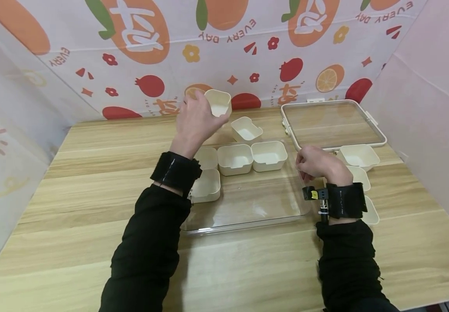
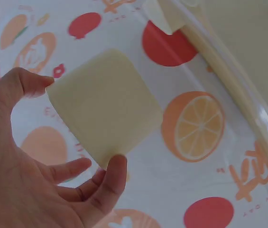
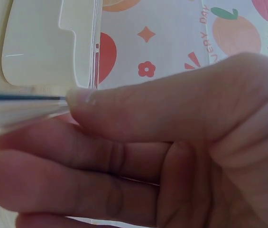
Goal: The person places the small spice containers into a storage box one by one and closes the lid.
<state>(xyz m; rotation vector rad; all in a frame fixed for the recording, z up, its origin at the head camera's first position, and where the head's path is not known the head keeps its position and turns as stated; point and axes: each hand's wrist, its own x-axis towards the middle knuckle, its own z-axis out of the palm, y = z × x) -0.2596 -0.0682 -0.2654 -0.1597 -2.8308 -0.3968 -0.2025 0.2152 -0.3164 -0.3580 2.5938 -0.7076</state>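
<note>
My left hand (image 1: pixel 199 119) pinches a small cream plastic bin (image 1: pixel 219 102) between thumb and fingers, lifted above the back of the table. In the left wrist view the flat base of this bin (image 2: pixel 106 107) faces the camera. My right hand (image 1: pixel 320 164) is at the right side of a clear shallow box (image 1: pixel 263 197). The right wrist view shows its thumb and fingers pinching a thin edge, the clear box's wall. Several like bins, such as the one at the back right corner (image 1: pixel 269 156), sit inside the box along its back and left side.
Another cream bin (image 1: pixel 246 129) stands tilted behind the box. A clear lid (image 1: pixel 331 123) with a pale rim and clips lies at the back right. Three more bins, one by the lid (image 1: pixel 358 156), stand right of the box, partly behind my right wrist. Printed cloth hangs behind.
</note>
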